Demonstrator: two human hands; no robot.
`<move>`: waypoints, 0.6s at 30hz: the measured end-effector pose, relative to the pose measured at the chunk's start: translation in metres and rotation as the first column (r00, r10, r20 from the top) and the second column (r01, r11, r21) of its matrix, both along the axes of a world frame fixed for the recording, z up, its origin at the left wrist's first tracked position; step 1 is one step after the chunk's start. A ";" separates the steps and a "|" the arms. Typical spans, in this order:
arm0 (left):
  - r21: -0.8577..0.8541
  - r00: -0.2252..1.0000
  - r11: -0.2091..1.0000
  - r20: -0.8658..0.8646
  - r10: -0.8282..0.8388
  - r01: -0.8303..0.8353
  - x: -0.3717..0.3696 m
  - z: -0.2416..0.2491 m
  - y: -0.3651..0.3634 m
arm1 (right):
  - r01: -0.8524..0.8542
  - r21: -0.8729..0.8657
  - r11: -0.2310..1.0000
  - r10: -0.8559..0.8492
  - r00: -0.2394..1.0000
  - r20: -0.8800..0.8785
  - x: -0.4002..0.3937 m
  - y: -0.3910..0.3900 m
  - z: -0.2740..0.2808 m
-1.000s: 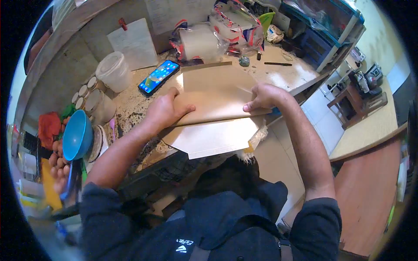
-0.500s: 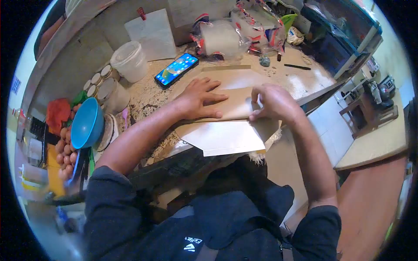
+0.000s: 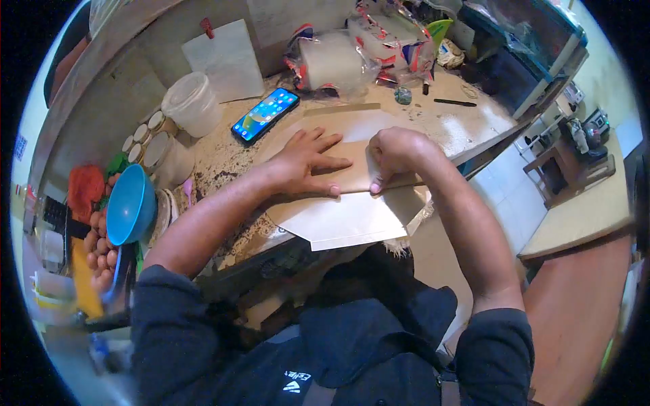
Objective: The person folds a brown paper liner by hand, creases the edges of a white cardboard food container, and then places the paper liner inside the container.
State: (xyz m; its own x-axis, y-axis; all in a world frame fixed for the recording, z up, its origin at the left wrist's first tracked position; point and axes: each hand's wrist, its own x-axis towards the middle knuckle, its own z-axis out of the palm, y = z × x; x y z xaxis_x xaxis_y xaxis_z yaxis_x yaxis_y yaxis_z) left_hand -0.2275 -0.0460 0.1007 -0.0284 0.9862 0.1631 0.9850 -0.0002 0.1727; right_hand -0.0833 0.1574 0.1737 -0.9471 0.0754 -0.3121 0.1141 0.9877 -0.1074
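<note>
At the near edge of a spotted worktable [image 3: 210,159], as I look on, a person in a dark short-sleeved top has both hands on a sheet of cardboard [image 3: 354,174]. It lies on the tabletop partly folded, plain brown over the middle and pale, nearly white, on the flap [image 3: 342,220] facing the person. That flap has slanted sides and a narrow creased lip along its front; a straight fold runs across just above it. The left hand [image 3: 305,162] rests on the brown part with fingers spread, gripping nothing. The right hand [image 3: 399,157] is curled, its thumb at the fold; whether it pinches the board, I cannot make out. Beyond lie a lit phone [image 3: 265,116], a black pen [image 3: 455,103] and plastic-wrapped packs [image 3: 332,64].
</note>
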 end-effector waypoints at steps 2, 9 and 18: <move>-0.112 0.995 0.992 0.075 0.069 -0.060 0.002 0.002 0.000 | 0.061 -0.084 0.995 -0.058 0.997 0.045 0.006 0.003 0.004; -0.040 0.995 0.997 0.078 0.068 -0.065 0.005 0.001 -0.005 | 0.159 -0.297 0.942 -0.174 0.985 -0.024 0.041 0.055 -0.015; 0.185 0.977 0.962 0.112 0.182 -0.200 0.013 -0.006 -0.011 | 0.095 -0.386 0.917 -0.137 0.987 -0.084 0.051 0.082 -0.036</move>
